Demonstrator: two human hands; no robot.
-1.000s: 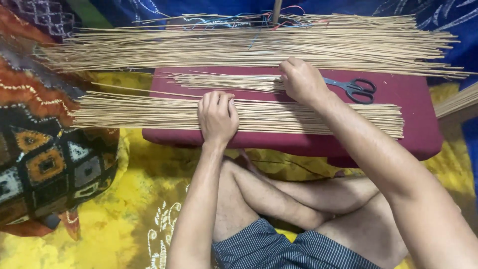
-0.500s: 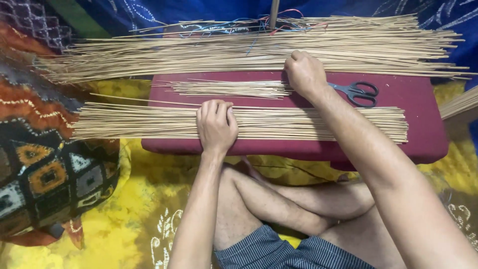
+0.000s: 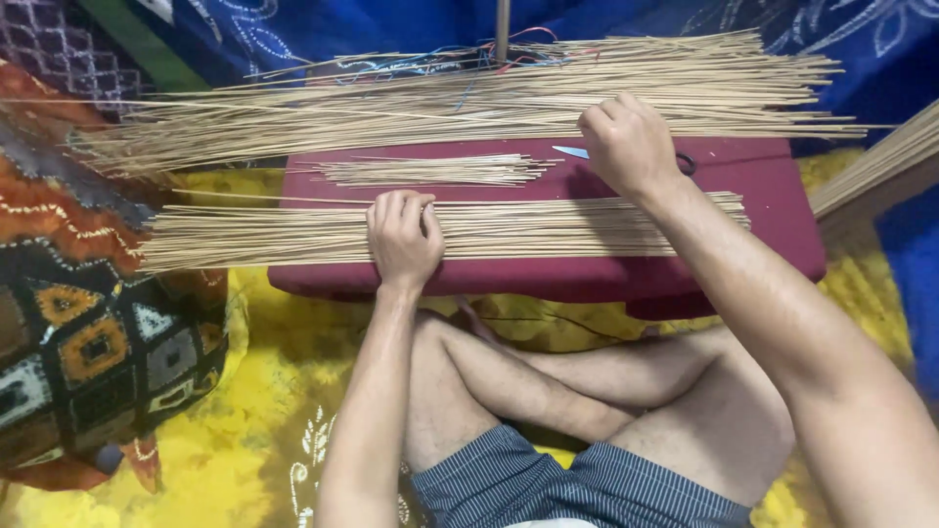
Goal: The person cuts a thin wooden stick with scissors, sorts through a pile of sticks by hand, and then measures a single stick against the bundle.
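Sitting cross-legged on a yellow patterned cloth (image 3: 245, 391), a person works at a low maroon table (image 3: 773, 220) set just beyond the knees.

The left hand (image 3: 403, 238) lies palm down, fingers curled and close together, pressing on the near bundle of thin bamboo sticks (image 3: 548, 227). This bundle runs crosswise along the table's near edge. Its left ends jut well past the table's left edge, over the cloth; its right ends stop short of the right edge, leaving a strip of bare maroon surface.

The right hand (image 3: 628, 145) is farther away and to the right, closed into a loose fist with knuckles up. It rests over a pair of scissors (image 3: 572, 153); only the blade tip on its left and a bit of dark handle on its right show, so whether the fingers grip them cannot be told.

Between the hands, left of the scissors, sits a small short bundle of sticks (image 3: 435, 170), with open table around it.

Beyond the right hand, a large loose heap of long sticks (image 3: 421, 103) spans the table's far edge and overhangs both sides, with a blue cloth (image 3: 323, 27) behind it. Left of the left hand, a patterned cushion (image 3: 88, 342) crowds that side.
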